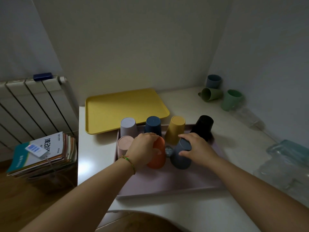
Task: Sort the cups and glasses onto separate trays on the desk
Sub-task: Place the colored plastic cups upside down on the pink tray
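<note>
Cups sit bottoms-up on the mauve tray (167,183) at the centre of my feed. In the back row I see a lilac cup (127,127), a navy cup (153,124), a yellow cup (175,129) and a black cup (203,125). A pink cup (124,144) is at the front left.

My left hand (143,148) is curled over the top of the orange cup (158,156) and covers most of its upper half. My right hand (195,146) grips the slate cup (181,156), fingers over its base and thumb on its side. The slate cup leans, and I can't tell whether it touches the tray. Between these two cups something small and shiny shows, but I can't make out what it is.

The yellow tray (117,109) lies behind, its near edge hidden by the back row.

In the upper right of the frame are a blue-grey cup (213,81), an olive cup (211,94) on its side and a mint mug (231,99). Below them is a clear glass (247,118) that is hard to read against the desk (192,104). At the lower right edge there are more glasses (287,164), blurred and cut off, so I can't count them.

At the left are a stack of books (45,154) and a radiator (30,101).
</note>
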